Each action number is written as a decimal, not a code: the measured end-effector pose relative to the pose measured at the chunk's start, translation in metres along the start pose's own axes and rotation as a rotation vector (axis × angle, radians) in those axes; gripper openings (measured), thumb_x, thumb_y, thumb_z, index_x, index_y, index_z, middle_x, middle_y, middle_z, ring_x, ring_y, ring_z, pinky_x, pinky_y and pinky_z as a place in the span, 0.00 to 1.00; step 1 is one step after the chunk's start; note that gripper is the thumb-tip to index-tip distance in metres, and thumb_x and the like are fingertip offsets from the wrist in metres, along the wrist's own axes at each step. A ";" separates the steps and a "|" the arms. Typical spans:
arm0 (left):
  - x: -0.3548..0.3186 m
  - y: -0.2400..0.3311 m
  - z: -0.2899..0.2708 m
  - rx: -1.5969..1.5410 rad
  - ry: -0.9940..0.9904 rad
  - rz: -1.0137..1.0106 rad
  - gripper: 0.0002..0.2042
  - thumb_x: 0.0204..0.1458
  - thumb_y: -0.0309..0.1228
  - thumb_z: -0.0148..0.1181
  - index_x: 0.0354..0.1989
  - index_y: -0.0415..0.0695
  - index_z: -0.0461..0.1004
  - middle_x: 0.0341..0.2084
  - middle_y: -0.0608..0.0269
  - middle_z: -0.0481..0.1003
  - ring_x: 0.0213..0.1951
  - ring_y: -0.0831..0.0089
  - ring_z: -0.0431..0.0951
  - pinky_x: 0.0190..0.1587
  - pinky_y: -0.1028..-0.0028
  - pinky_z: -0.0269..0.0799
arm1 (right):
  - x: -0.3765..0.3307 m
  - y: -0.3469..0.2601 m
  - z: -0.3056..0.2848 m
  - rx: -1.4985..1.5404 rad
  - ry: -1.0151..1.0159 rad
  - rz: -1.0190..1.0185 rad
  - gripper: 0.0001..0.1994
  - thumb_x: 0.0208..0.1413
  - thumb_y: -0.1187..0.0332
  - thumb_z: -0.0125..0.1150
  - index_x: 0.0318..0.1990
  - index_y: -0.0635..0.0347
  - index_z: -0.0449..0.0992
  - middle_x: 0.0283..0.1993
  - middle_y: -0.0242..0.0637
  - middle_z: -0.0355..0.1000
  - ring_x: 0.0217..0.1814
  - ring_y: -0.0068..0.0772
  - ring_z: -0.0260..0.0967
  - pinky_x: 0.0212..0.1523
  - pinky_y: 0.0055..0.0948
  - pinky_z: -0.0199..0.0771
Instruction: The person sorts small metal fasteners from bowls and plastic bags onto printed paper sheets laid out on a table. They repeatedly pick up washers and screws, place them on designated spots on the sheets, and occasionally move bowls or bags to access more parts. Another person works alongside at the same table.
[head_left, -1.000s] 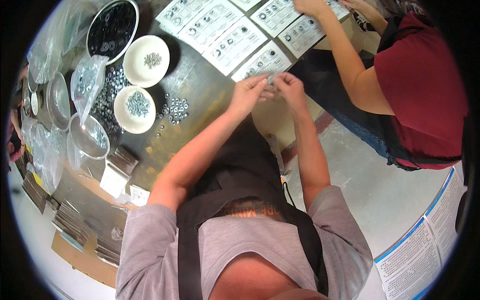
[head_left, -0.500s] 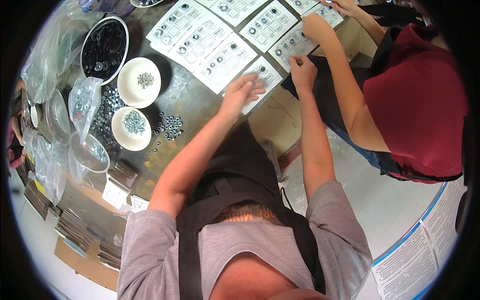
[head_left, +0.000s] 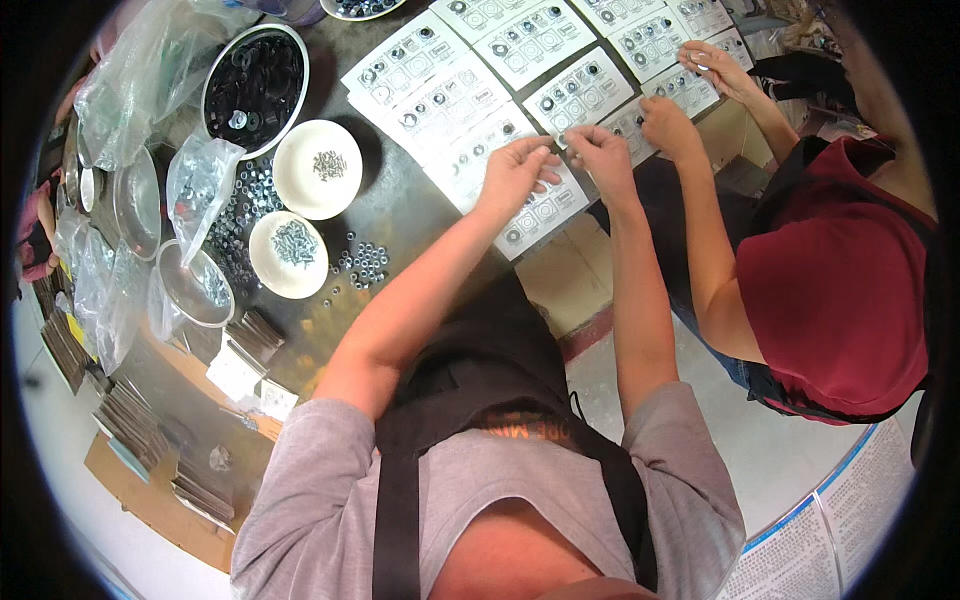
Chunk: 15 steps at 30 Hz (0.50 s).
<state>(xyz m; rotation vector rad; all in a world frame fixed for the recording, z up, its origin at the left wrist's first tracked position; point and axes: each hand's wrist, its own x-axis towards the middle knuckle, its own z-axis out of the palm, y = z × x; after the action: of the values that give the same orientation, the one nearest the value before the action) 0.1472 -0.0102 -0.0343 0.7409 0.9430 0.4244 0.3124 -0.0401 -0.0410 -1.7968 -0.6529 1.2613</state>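
My left hand [head_left: 515, 172] and my right hand [head_left: 600, 155] meet fingertip to fingertip over a white printed sheet [head_left: 540, 205] at the table's near edge. Both pinch a tiny piece between them, too small to tell its kind. The sheet bears small metal parts set on printed pictures. More such sheets [head_left: 440, 95] lie side by side across the dark table [head_left: 400, 215]. To the left stand a white bowl of screws [head_left: 317, 168], a second white bowl of screws [head_left: 288, 253] and a scatter of loose nuts [head_left: 365, 262].
A person in a red shirt [head_left: 840, 260] works at my right, with hands [head_left: 670, 125] on the far sheets. A large bowl of black rings [head_left: 253, 90], metal bowls [head_left: 190, 285], plastic bags [head_left: 150, 90] and stacked cards [head_left: 130, 420] crowd the table's left side.
My hands were apart on the sheets half a second ago; they have now come together, fingertips touching. The view has tilted slightly.
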 end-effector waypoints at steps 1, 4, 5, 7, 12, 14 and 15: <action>0.000 -0.002 -0.002 -0.070 0.020 -0.029 0.18 0.60 0.30 0.49 0.57 0.37 0.65 0.41 0.55 0.76 0.38 0.75 0.78 0.37 0.80 0.73 | 0.008 0.001 0.000 -0.136 0.078 -0.074 0.07 0.49 0.71 0.61 0.30 0.66 0.79 0.21 0.28 0.72 0.25 0.15 0.66 0.26 0.17 0.63; 0.002 -0.008 -0.013 -0.260 0.029 -0.071 0.17 0.60 0.30 0.48 0.56 0.37 0.65 0.49 0.53 0.73 0.47 0.70 0.76 0.49 0.75 0.71 | 0.024 0.005 0.004 -0.387 0.148 -0.250 0.08 0.47 0.68 0.63 0.31 0.63 0.79 0.22 0.37 0.74 0.25 0.26 0.71 0.28 0.26 0.68; 0.003 -0.009 -0.016 -0.310 0.016 -0.081 0.17 0.60 0.30 0.47 0.56 0.37 0.65 0.48 0.53 0.72 0.47 0.70 0.76 0.48 0.75 0.72 | 0.027 0.005 0.005 -0.477 0.156 -0.284 0.08 0.46 0.67 0.64 0.31 0.63 0.79 0.23 0.39 0.75 0.25 0.29 0.73 0.28 0.28 0.69; 0.005 -0.009 -0.022 -0.395 -0.004 -0.093 0.16 0.60 0.29 0.46 0.55 0.36 0.65 0.47 0.53 0.72 0.47 0.69 0.76 0.47 0.75 0.73 | 0.029 0.003 0.006 -0.649 0.192 -0.329 0.08 0.46 0.66 0.65 0.30 0.62 0.78 0.24 0.42 0.75 0.26 0.34 0.74 0.29 0.30 0.70; 0.009 -0.001 -0.026 -0.277 0.041 -0.082 0.17 0.61 0.28 0.44 0.58 0.38 0.64 0.44 0.54 0.75 0.41 0.72 0.78 0.41 0.79 0.74 | 0.024 -0.017 0.017 -0.699 0.206 -0.284 0.09 0.46 0.66 0.65 0.30 0.62 0.76 0.26 0.42 0.76 0.29 0.36 0.74 0.31 0.32 0.70; 0.011 0.006 -0.027 -0.232 0.025 -0.032 0.18 0.61 0.27 0.44 0.59 0.37 0.63 0.41 0.55 0.76 0.37 0.73 0.79 0.37 0.80 0.75 | 0.017 -0.027 0.022 -0.515 0.167 -0.232 0.09 0.47 0.66 0.65 0.31 0.63 0.77 0.26 0.38 0.76 0.29 0.32 0.74 0.30 0.29 0.69; 0.013 0.011 -0.027 -0.209 0.002 0.013 0.19 0.60 0.27 0.45 0.59 0.36 0.62 0.39 0.55 0.77 0.35 0.73 0.80 0.34 0.80 0.75 | 0.015 -0.033 0.024 -0.378 0.010 -0.144 0.09 0.47 0.66 0.65 0.32 0.64 0.77 0.26 0.36 0.75 0.29 0.29 0.72 0.30 0.26 0.68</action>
<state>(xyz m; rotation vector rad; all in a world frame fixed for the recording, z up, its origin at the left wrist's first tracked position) 0.1315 0.0151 -0.0438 0.5567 0.8811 0.5263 0.2971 -0.0036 -0.0242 -2.0138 -1.0516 1.0832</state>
